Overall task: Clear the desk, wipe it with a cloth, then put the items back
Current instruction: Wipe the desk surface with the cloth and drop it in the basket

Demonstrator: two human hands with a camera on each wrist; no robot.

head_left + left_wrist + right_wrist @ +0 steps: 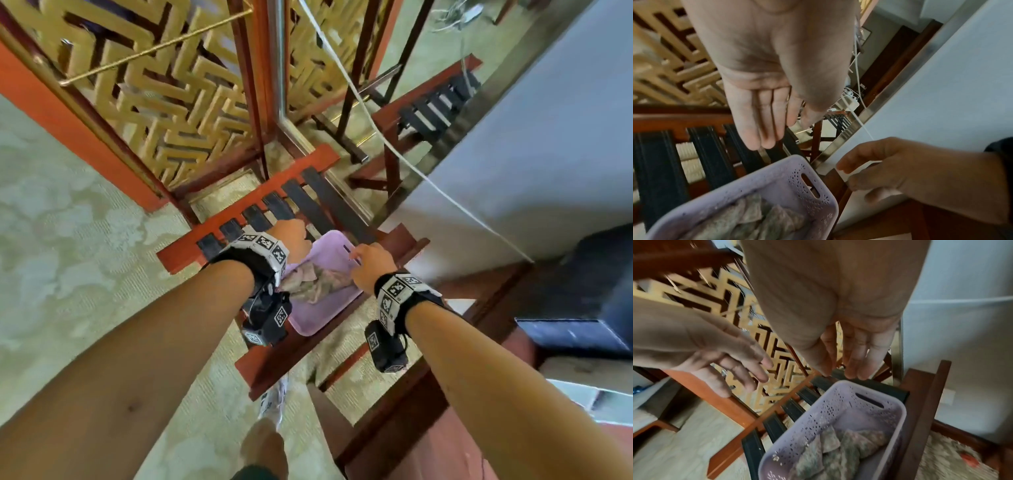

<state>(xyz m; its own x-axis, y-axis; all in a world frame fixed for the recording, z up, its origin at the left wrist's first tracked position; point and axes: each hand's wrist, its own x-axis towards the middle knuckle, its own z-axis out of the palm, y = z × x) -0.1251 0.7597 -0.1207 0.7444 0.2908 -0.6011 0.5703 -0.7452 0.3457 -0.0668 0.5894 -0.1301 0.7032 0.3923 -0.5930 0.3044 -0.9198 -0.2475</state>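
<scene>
A lilac perforated plastic basket (317, 320) sits on a red wooden luggage rack with black straps (274, 209). A crumpled mottled cloth (313, 282) lies inside it. My left hand (295, 237) hovers over the basket's far left corner with its fingers straight and holds nothing. My right hand (371, 262) hangs just right of the slotted handle, fingers loosely bent and empty. In the left wrist view the left hand (774, 120) is above the basket (777, 175) and cloth (758, 219). In the right wrist view the right hand (856, 353) is over the basket's rim (840, 386).
A gold lattice screen in a red frame (164, 102) stands behind the rack. A white wall (534, 164) with a metal edge rises at the right, crossed by a white cable (394, 147). Patterned carpet (68, 222) covers the floor. A dark box (582, 291) sits at the right.
</scene>
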